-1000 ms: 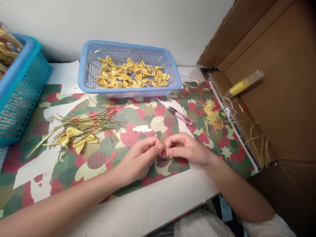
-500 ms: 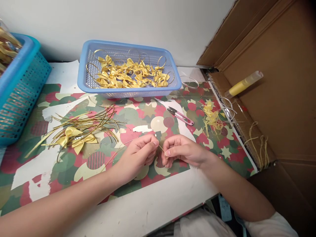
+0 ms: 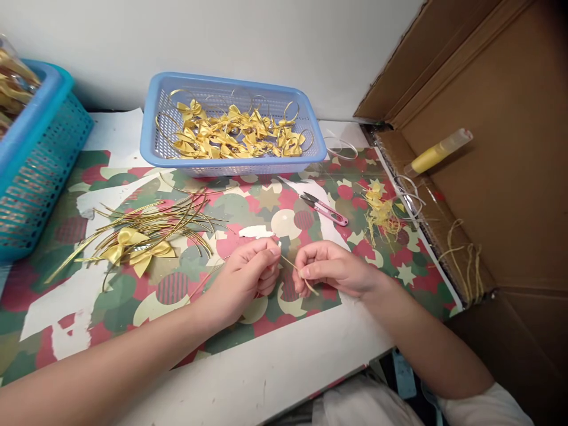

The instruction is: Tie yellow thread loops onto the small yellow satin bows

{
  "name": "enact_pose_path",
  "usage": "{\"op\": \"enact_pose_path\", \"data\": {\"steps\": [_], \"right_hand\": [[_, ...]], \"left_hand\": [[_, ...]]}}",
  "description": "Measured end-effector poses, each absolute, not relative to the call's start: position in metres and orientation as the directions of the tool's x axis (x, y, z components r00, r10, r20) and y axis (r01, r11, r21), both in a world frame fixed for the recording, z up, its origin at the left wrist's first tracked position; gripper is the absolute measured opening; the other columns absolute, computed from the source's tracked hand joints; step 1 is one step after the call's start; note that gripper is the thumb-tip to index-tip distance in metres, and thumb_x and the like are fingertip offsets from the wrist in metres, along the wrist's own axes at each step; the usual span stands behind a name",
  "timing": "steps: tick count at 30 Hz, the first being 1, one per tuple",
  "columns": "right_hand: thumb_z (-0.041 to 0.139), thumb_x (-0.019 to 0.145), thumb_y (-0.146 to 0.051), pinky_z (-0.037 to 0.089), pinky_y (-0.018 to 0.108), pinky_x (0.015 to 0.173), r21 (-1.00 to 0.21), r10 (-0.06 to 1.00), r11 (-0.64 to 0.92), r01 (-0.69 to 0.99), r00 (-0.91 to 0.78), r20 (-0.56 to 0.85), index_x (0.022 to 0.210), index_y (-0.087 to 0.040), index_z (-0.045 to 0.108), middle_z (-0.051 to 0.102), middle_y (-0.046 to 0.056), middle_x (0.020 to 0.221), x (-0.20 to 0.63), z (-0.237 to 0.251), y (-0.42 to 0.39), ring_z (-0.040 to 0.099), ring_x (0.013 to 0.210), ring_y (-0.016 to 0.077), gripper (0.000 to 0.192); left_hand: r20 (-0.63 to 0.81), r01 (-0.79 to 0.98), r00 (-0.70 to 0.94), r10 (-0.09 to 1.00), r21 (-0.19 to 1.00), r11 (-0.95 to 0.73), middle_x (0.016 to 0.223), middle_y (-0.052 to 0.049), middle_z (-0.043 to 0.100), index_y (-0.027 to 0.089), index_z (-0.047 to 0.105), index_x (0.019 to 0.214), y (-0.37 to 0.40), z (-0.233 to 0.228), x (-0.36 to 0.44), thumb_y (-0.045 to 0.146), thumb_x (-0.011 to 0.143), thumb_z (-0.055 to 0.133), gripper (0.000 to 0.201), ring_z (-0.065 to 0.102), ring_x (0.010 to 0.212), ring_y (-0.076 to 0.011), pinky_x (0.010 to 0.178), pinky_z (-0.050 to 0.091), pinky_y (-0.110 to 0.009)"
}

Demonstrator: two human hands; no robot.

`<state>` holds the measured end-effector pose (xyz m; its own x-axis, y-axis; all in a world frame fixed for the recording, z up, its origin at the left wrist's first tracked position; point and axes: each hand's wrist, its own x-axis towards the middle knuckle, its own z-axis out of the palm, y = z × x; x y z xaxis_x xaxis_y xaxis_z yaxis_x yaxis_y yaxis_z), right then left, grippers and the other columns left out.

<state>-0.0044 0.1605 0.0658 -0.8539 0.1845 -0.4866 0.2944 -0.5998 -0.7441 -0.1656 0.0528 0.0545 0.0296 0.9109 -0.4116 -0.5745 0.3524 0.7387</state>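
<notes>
My left hand (image 3: pixel 246 278) and my right hand (image 3: pixel 331 269) meet low over the patterned mat (image 3: pixel 199 296), each pinching one thin gold cord (image 3: pixel 295 269). The cord runs slanted between the fingertips and its free end sticks out below my right thumb. To the left lie a bundle of gold cords (image 3: pixel 155 222) and two yellow ribbon bows (image 3: pixel 135 248). Behind the hands stands a light blue basket (image 3: pixel 233 160) filled with yellow bows on gold loops.
Small pink-handled snips (image 3: pixel 326 210) lie right of centre, next to a heap of yellow ribbon scraps (image 3: pixel 381 213). A teal basket (image 3: pixel 35 160) stands at the left edge. An open cardboard box (image 3: pixel 488 195) with a yellow-filled tube (image 3: pixel 437 152) borders the right side.
My hands have drawn slightly apart, and the gold cord now shows stretched between them, its end poking out under my right hand.
</notes>
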Motion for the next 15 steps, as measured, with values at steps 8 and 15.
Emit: {"op": "enact_pose_path", "data": {"steps": [8, 15], "right_hand": [[0.061, 0.086, -0.020, 0.050, 0.026, 0.070, -0.987, 0.559, -0.023, 0.157, -0.816, -0.143, 0.080, -0.017, 0.059, 0.064, 0.003, 0.082, 0.007, 0.082, 0.168, 0.060, 0.076, 0.0123, 0.007], [0.048, 0.091, -0.009, 0.046, 0.027, 0.072, -0.787, 0.441, 0.615, 0.043, -0.847, 0.298, 0.085, -0.018, 0.051, 0.058, 0.002, 0.083, 0.008, 0.082, 0.161, 0.055, 0.080, 0.0129, 0.011]], "left_hand": [[-0.321, -0.392, 0.166, 0.932, 0.846, 0.361, 0.055, 0.007, 0.029, 0.019, 0.040, 0.061, 0.049, 0.057, -0.168, 0.034, 0.088, 0.055, 0.035, 0.021, 0.049, -0.0080, 0.046, 0.018, -0.022], [-0.370, 0.181, 0.495, 0.786, 0.929, 0.323, 0.082, -0.003, 0.063, 0.020, 0.066, 0.078, 0.047, 0.103, -0.190, 0.034, 0.091, 0.056, 0.022, 0.057, 0.077, -0.0168, 0.069, 0.044, -0.024]]}}
